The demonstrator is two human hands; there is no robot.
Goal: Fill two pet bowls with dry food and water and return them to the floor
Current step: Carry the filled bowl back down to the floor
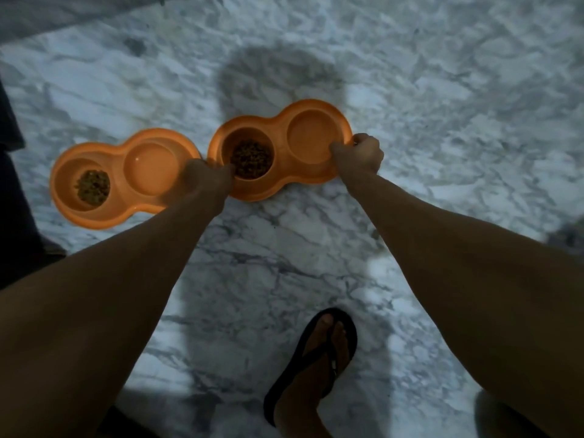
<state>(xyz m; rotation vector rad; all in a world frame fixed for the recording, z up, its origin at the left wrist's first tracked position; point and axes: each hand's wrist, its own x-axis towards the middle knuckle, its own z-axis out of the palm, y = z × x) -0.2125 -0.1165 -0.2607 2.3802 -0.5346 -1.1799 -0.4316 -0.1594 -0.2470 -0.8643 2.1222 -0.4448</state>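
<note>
Two orange double pet bowls are low over the marble floor (442, 90). The right bowl (278, 181) has dry food (251, 159) in its left cup and water (314, 134) in its right cup. My left hand (207, 178) grips its left rim, and my right hand (360, 154) grips its right rim. I cannot tell whether it touches the floor. The left bowl (120, 197) rests on the floor beside it, with dry food (92, 187) in its left cup and water (151, 167) in its right cup. The two bowls nearly touch.
My foot in a black flip-flop (316, 358) stands on the floor below the bowls. A dark object (12, 184) rises along the left edge. My shadow falls on the floor beyond the right bowl.
</note>
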